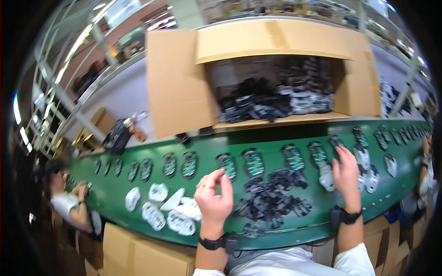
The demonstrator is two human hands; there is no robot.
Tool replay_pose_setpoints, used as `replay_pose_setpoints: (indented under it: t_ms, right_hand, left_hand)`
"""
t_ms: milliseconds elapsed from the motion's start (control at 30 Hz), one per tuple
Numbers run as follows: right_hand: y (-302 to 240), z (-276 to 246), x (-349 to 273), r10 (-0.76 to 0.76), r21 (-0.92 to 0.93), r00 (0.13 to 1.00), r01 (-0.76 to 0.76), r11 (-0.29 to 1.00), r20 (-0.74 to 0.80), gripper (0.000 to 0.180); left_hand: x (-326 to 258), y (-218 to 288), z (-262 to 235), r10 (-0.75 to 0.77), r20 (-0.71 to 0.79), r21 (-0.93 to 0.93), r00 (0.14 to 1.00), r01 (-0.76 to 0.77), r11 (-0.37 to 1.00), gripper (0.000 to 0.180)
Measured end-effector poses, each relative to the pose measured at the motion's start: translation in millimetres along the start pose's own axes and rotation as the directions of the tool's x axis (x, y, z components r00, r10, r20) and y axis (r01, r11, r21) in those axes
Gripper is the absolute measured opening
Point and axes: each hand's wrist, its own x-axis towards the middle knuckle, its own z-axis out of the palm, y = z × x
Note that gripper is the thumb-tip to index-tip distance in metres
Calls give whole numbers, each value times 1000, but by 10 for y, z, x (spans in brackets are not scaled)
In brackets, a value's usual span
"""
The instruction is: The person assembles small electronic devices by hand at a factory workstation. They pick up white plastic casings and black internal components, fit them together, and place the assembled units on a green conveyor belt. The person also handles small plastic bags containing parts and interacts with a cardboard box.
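Two hands were held over a green conveyor belt (294, 232) strewn with small parts. The left hand (213, 198) was raised with its fingers loosely curled and thumb near the forefinger; whether anything tiny was pinched there could not be told. The right hand (346, 174) was laid flat, fingers spread and released, its fingertips touching the white plastic pieces (363, 158) at the belt's right side. Between the hands, a heap of black plastic parts (271, 198) was piled on the belt, just beside the left hand. These parts were judged to be light, stiff and somewhat smooth, best picked up singly by the edges with thumb and forefinger, since a tangled heap could be dragged along. A row of dark oval circuit boards (253, 162) was laid out along the far side of the belt, and a cluster of white bagged pieces (175, 209) was seen left of the left hand. Behind the belt, a large cardboard box (179, 83) was tipped on its side with its flaps open, and more black and pale parts were heaped inside it. Another person (69, 202) was seated at the far left.
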Motion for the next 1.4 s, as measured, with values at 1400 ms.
replay_pose_setpoints:
  t_ms: [1400]
  right_hand:
    - [-623,189,-287,-61,624,944,-164,764,323,67]
  left_hand:
    - [-216,-442,-63,257,271,-34,928,-258,966,13]
